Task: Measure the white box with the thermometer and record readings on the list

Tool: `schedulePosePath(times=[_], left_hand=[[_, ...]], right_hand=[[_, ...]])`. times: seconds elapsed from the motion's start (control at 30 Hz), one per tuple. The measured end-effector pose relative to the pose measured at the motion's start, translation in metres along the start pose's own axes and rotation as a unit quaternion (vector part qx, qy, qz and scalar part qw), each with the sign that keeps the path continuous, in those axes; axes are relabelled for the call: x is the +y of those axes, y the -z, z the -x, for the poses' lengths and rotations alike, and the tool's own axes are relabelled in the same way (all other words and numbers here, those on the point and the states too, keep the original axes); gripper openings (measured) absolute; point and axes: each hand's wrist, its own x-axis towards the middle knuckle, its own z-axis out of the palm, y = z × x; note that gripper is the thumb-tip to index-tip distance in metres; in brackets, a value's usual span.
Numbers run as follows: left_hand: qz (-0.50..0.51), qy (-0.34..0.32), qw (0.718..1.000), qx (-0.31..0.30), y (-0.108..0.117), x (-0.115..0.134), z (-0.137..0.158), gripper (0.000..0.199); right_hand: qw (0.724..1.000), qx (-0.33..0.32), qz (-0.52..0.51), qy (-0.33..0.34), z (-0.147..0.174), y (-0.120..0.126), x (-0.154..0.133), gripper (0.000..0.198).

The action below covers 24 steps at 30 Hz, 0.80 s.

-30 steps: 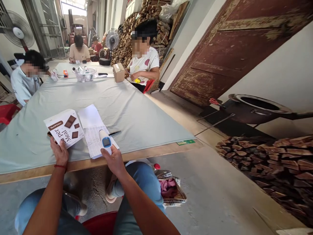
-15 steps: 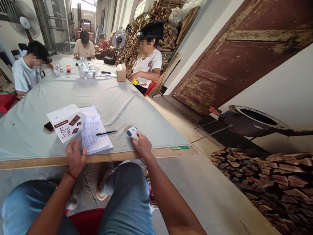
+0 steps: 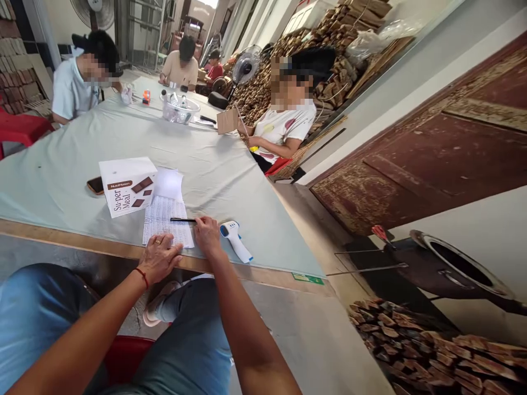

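Observation:
My left hand (image 3: 160, 255) lies on the lower edge of a sheet of handwritten paper (image 3: 162, 214), fingers stretched out. At the sheet's right side, my right hand (image 3: 208, 235) has its fingertips closed on one end of a black pen (image 3: 183, 220), which lies over the writing. Just right of that hand, a white and blue infrared thermometer (image 3: 235, 240) rests on the cloth, untouched. Behind the paper on the left stands a white box (image 3: 128, 189) with brown print. A phone (image 3: 95, 186) is partly hidden behind the box.
A pale cloth (image 3: 222, 181) covers the long table. Farther along are a clear plastic basket (image 3: 180, 111) of bottles, an orange tape measure (image 3: 146, 97) and a cardboard box (image 3: 228, 121). Several people sit around it. Stacked firewood (image 3: 444, 351) lies on the floor at right.
My right hand has let go of the thermometer and moved left to the pen. My left hand has come down onto the paper. The view has shifted and tilted.

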Motion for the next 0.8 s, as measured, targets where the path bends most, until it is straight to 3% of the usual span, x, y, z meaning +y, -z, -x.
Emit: schedulePosePath(times=[0.2, 0.27, 0.37, 0.57, 0.73, 0.8], left_hand=[[-0.001, -0.012, 1.0, -0.015, 0.004, 0.001, -0.002, 0.029], [0.002, -0.013, 1.0, -0.017, 0.003, 0.001, -0.002, 0.029], [0.007, -0.014, 1.0, -0.018, 0.002, 0.0, -0.003, 0.03], [0.012, -0.01, 1.0, -0.018, 0.0, 0.0, -0.003, 0.029], [0.016, -0.004, 1.0, -0.022, 0.003, 0.002, -0.003, 0.029], [0.02, 0.0, 1.0, -0.022, 0.003, 0.003, -0.004, 0.027]], right_hand=[[0.999, -0.037, -0.029, -0.009, 0.003, 0.011, 0.013, 0.014], [0.998, -0.03, -0.061, -0.018, 0.007, 0.016, 0.019, 0.006], [0.99, 0.013, -0.139, -0.032, 0.017, 0.022, 0.023, 0.01], [0.929, 0.113, -0.346, -0.072, 0.047, 0.005, 0.005, 0.029], [0.867, 0.127, -0.474, -0.086, 0.061, -0.011, -0.01, 0.034], [0.856, 0.123, -0.493, -0.093, 0.061, -0.011, -0.011, 0.029]])
